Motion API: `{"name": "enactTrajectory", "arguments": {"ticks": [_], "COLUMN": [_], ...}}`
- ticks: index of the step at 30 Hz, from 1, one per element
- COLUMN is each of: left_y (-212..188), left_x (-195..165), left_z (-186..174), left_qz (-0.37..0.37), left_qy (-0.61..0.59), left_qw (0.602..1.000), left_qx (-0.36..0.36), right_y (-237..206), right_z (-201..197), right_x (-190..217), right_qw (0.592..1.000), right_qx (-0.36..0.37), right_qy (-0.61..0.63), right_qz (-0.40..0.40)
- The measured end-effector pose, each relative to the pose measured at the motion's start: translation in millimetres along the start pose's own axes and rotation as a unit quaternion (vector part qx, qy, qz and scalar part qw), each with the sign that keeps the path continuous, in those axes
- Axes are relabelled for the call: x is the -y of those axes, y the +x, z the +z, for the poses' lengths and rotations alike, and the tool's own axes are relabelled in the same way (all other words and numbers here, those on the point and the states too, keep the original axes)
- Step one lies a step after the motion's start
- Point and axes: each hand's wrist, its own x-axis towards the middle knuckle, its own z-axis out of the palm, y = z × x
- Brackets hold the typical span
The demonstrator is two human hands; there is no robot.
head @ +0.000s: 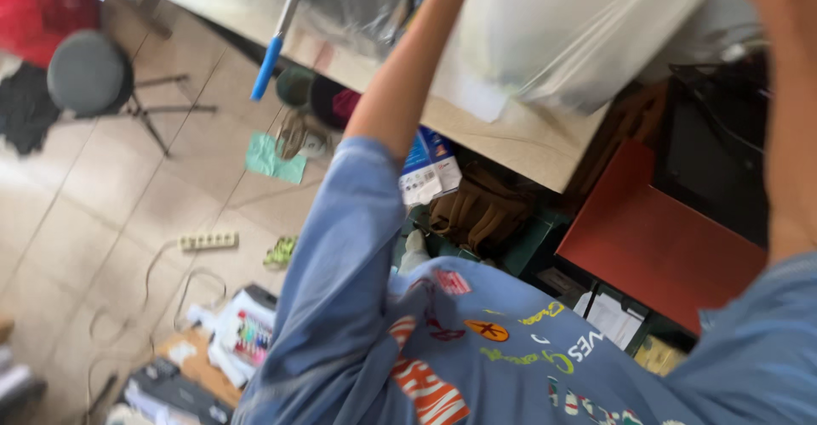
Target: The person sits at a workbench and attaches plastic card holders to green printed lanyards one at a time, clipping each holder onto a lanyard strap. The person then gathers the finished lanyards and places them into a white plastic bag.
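Observation:
I look down at my own blue shirt [477, 348], which has coloured patches on it. Both my arms are raised. My left forearm [408, 68] runs from the blue sleeve to the top edge, and the left hand is cut off there. My right forearm [791, 119] fills the right edge, with its hand also out of the picture. Between the arms hangs a large clear plastic bag [579, 25], blurred, over the wooden table [528, 148]. Whether either hand grips the bag cannot be seen.
A blue-handled tool [271, 59] sticks out over the table's edge. Under the table lie a blue and white box [428, 165], a brown bag [481, 208] and a red panel [655, 246]. A grey stool [85, 72], a power strip [208, 240] and scattered packages [247, 336] are on the tiled floor.

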Motion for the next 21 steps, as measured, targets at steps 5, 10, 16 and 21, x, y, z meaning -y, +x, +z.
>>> {"name": "enactTrajectory", "arguments": {"ticks": [5, 10, 16, 21], "left_y": [-65, 2, -33, -137], "left_x": [28, 59, 83, 131], "left_z": [-24, -8, -11, 71], "left_qz": [-0.037, -0.081, -0.068, -0.05], "left_qy": [-0.001, -0.058, -0.219, -0.313], "left_qw": [0.999, 0.992, 0.928, 0.858], "left_qx": [-0.008, -0.072, -0.294, -0.404], "right_y": [23, 27, 16, 6], "right_z": [27, 36, 48, 80], "right_x": [17, 42, 68, 67], "right_qw": [1.0, 0.999, 0.997, 0.995], "right_qx": [0.008, -0.007, -0.021, -0.015], "right_qy": [0.008, -0.005, -0.014, -0.002], "right_qz": [-0.018, -0.047, -0.08, -0.094]}}
